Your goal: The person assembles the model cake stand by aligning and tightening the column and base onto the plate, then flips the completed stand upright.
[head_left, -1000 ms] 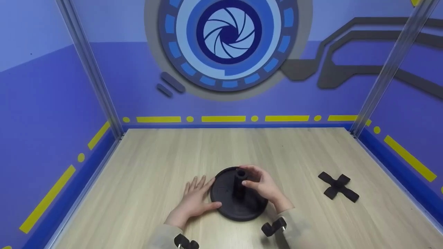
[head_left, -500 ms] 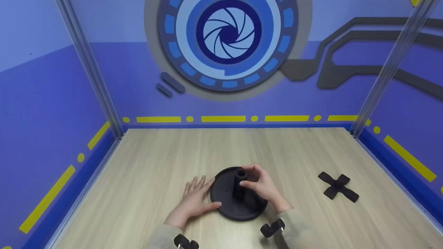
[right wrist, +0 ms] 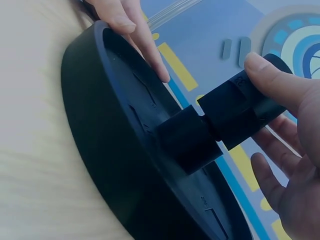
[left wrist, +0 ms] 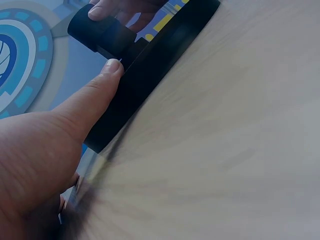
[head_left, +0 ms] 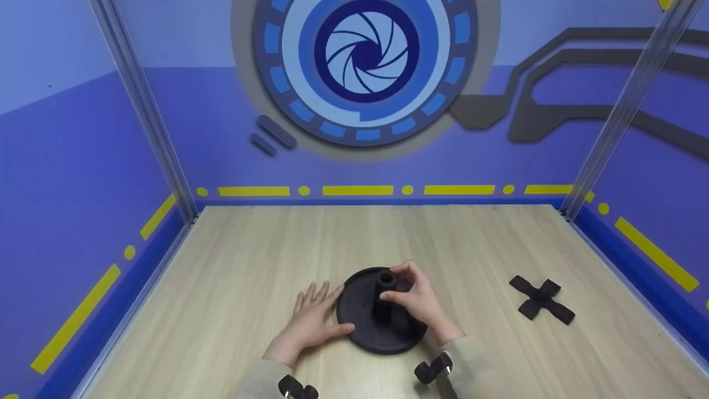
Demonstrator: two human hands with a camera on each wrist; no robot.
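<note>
A black round base point(head_left: 356, 310) with a raised rim lies on the table, and a black hollow tube point(right wrist: 235, 107) stands up from its middle. In the right wrist view, a narrow gap separates the tube from the short collar point(right wrist: 185, 142) beneath it. My right hand point(head_left: 419, 301) pinches the upper part of the tube between thumb and fingers. With fingers spread straight, my left hand point(head_left: 312, 322) rests against the base's left edge. Its thumb point(left wrist: 95, 90) lies on the rim in the left wrist view.
A black four-armed cross piece point(head_left: 542, 298) lies on the table point(head_left: 266, 244) to the right. Blue printed panels with metal corner posts point(head_left: 615, 111) enclose the table at the back and sides. Small black mounts sit on both wrists.
My right hand has turned around the tube, its thumb shifting slightly left and its wrist drifting left. The left hand, base and cross piece have stayed put.
</note>
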